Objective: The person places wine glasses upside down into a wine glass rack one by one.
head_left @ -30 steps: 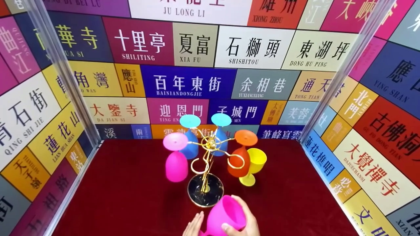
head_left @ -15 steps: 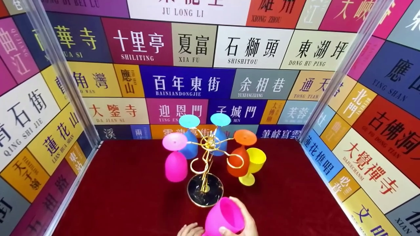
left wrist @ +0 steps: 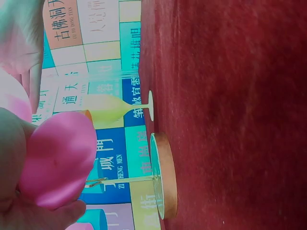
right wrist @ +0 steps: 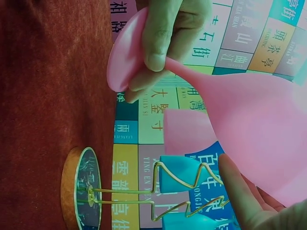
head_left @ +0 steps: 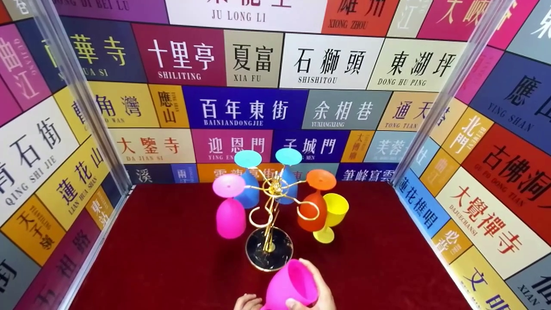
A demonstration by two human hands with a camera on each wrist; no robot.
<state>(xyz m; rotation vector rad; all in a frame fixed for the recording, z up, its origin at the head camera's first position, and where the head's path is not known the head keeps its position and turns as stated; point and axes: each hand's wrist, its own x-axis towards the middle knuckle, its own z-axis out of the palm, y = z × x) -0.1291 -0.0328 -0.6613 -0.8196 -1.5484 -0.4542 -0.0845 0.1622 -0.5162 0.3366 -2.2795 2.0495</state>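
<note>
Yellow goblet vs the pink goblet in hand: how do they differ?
The yellow goblet stands upright on the red cloth, right of the gold rack, untouched; the held pink goblet is off the cloth, tilted. The right hand grips its bowl and the left hand pinches stem and foot. Colour differs. Same goblet shape; neither hangs on the rack.

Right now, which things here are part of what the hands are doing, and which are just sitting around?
In hand:
- bright pink plastic goblet, its bowl held by the right hand, its foot by the left hand
- gold wire cup rack on a round dark base, nearest to them

Just there:
- yellow plastic goblet standing on the cloth
- red velvet tablecloth
</note>
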